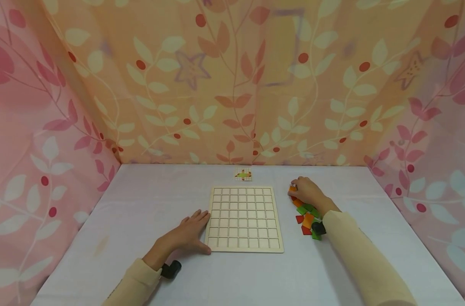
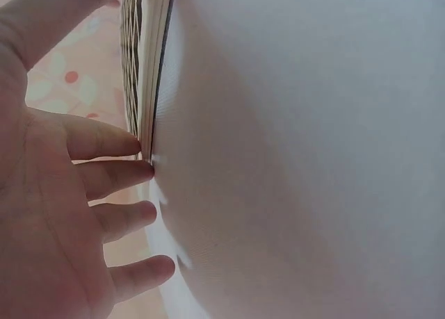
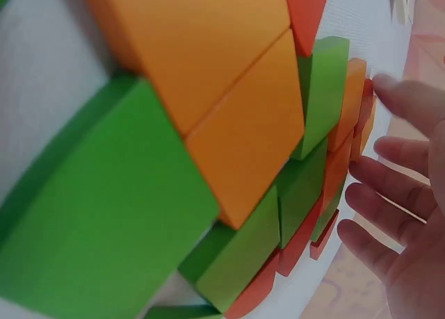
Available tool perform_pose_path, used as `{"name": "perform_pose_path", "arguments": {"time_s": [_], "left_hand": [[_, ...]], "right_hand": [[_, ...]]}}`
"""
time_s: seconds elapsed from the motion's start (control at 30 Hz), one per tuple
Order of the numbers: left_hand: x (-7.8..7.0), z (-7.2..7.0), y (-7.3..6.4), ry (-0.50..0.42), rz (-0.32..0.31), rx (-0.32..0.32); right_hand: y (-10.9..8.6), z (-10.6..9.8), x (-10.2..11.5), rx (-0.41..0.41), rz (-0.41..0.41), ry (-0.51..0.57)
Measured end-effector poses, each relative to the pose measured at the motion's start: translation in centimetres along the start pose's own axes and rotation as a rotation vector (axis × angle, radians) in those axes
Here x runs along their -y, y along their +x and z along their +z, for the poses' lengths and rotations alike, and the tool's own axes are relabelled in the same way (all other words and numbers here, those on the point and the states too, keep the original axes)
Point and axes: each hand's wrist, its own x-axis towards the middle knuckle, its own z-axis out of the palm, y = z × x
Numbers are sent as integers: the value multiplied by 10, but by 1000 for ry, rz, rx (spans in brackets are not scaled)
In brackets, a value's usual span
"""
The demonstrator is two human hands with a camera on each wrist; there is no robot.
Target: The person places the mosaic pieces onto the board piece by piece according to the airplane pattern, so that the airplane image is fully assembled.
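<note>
Along the left edge of a pale wooden grid board (image 1: 244, 222), my left hand (image 1: 190, 231) lies with fingers spread. Its fingertips are right at the board's side (image 2: 147, 90) in the left wrist view. My right hand (image 1: 310, 193) reaches over the far end of a group of flat coloured wooden blocks, thumb and index finger on either side of an orange block (image 1: 292, 188). Closer to me lie green blocks (image 1: 303, 209), another orange block (image 1: 308, 220) and red blocks (image 1: 306, 230). A large green block (image 3: 111, 208) fills the near part of the right wrist view.
A small card (image 1: 243, 174) with a coloured pattern on a grid lies beyond the board. White cloth (image 1: 148, 191) covers the table. Patterned curtains (image 1: 232, 85) stand at the back and both sides. Each wrist wears a small black camera (image 1: 172, 269).
</note>
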Motion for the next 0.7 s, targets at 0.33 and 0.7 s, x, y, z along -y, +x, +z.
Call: {"name": "perform_pose_path", "arguments": {"time_s": [0.33,0.7], "left_hand": [[1,2,1,-10,-6,1],[1,2,0,-14,-14,11]], "right_hand": [[2,-1,-1,-28,-57,-13],[5,0,5,-40,-43,52]]}}
